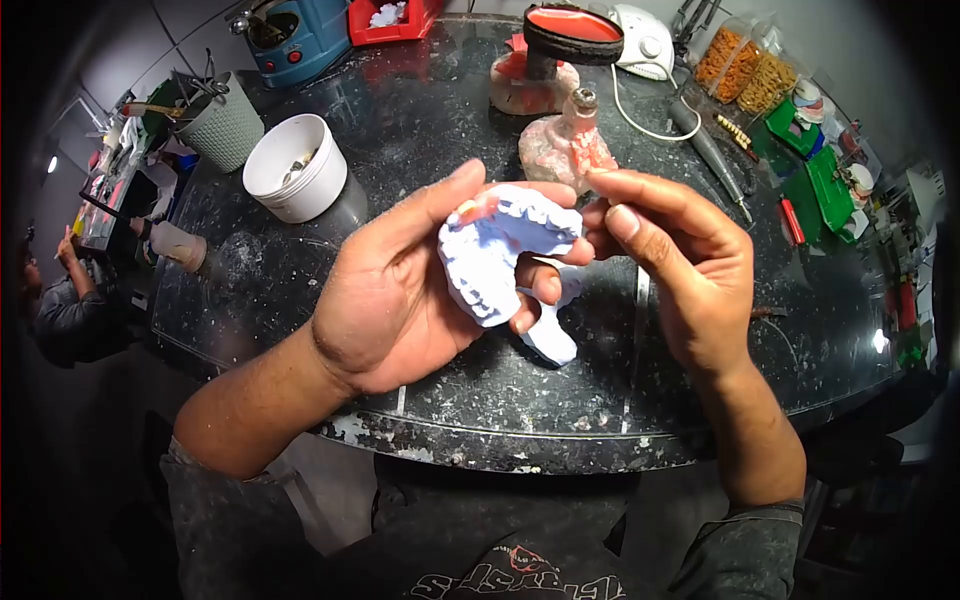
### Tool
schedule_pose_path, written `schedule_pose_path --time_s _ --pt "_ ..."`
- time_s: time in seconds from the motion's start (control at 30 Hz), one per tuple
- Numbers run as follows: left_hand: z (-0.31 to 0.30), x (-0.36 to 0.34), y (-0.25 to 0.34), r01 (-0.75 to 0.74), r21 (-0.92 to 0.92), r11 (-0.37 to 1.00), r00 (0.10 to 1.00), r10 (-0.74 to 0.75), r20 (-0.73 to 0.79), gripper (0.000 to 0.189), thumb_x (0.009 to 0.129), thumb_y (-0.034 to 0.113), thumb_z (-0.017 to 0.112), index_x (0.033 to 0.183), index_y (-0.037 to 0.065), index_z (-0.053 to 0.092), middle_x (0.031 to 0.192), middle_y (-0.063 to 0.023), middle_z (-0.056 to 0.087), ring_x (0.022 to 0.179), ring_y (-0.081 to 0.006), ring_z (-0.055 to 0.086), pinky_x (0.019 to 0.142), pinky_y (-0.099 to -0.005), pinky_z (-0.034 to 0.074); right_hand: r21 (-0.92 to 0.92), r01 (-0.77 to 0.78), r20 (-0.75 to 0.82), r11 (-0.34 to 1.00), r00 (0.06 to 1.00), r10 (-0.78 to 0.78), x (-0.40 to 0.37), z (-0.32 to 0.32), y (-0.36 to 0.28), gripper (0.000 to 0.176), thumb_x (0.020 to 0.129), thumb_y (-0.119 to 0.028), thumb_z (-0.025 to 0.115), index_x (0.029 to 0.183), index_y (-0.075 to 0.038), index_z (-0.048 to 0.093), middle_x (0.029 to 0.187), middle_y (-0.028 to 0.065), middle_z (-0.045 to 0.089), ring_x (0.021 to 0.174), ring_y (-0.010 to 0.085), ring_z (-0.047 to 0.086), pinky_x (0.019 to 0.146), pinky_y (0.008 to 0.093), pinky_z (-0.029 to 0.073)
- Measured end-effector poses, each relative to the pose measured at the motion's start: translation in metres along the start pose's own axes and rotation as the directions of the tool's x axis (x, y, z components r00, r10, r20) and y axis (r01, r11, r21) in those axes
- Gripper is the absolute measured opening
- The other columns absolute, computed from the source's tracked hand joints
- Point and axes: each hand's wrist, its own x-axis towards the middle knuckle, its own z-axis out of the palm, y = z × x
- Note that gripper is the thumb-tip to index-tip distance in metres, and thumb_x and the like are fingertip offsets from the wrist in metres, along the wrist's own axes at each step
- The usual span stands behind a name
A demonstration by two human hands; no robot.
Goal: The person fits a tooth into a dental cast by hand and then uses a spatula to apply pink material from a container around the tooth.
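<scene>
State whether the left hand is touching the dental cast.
Touching. The head view shows the left hand cradling the dental cast, with fingertips showing through the arch's opening.

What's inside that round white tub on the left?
The white tub holds a few small, dark and pale bits; its near wall hides whatever lies deeper.

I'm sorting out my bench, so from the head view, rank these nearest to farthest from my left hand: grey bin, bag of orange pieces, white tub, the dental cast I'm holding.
1. Dental cast, in your left hand.
2. White tub, ahead, left.
3. Grey bin, farther left.
4. Bag of orange pieces, far right.
</scene>
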Motion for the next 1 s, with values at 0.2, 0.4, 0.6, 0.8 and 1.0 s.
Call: schedule_pose_path --time_s 0.2,0.4,0.6,0.8,1.0 --pt "0.004 -0.001 -0.006 -0.006 0.029 1.000 0.997 0.009 -0.073 0.062 0.108 0.036 0.025 0.147 -0.011 0.036 0.126 -0.0249 0.059 0.100 -0.0279 0.065 0.086 -0.0419 0.056 -0.262 0.249 0.041 0.933 0.968 -0.247 -0.001 -0.003 0.000 0.021 0.090 0.008 0.069 0.111 0.004 0.067 0.107 0.0118 0.070 0.100 0.0184 0.070 0.091 0.0303 0.056" --pt "0.008 -0.007 -0.015 0.007 0.133 0.991 1.000 -0.005 -0.013 0.063 0.106 0.037 0.025 0.148 -0.009 0.036 0.119 -0.0251 0.062 0.103 -0.0308 0.064 0.089 -0.0440 0.053 -0.645 0.634 0.354 0.427 0.743 -0.568 0.002 -0.005 -0.009 0.028 0.075 0.007 0.080 0.102 -0.002 0.075 0.091 0.0091 0.071 0.082 0.0204 0.067 0.073 0.0316 0.052" --pt "0.024 -0.012 -0.014 0.041 0.181 0.983 0.998 -0.030 -0.061 0.062 0.104 0.035 0.036 0.149 -0.008 0.037 0.121 -0.0163 0.062 0.106 -0.0202 0.063 0.086 -0.0376 0.055 -0.638 0.644 0.376 0.422 0.739 -0.559 -0.005 0.007 -0.014 0.033 0.069 -0.001 0.085 0.101 -0.006 0.077 0.091 0.0050 0.068 0.083 0.0195 0.064 0.075 0.0320 0.052" --pt "0.026 -0.016 -0.014 0.070 0.319 0.945 0.997 -0.055 -0.056 0.069 0.101 0.037 0.035 0.150 -0.010 0.029 0.136 -0.0210 0.053 0.121 -0.0247 0.057 0.101 -0.0402 0.046 -0.658 0.611 0.372 0.441 0.772 -0.515 -0.009 0.012 -0.012 0.039 0.063 -0.004 0.087 0.100 -0.009 0.078 0.090 0.0015 0.062 0.084 0.0179 0.059 0.079 0.0342 0.050" --pt "0.023 -0.014 -0.017 0.099 0.180 0.979 0.994 -0.090 -0.054 0.067 0.097 0.032 0.037 0.150 -0.010 0.030 0.140 -0.0228 0.051 0.123 -0.0263 0.056 0.104 -0.0414 0.045 -0.637 0.592 0.357 0.493 0.794 -0.493 -0.009 0.012 -0.010 0.039 0.064 0.001 0.085 0.101 -0.008 0.079 0.091 0.0029 0.063 0.085 0.0181 0.059 0.078 0.0334 0.048"
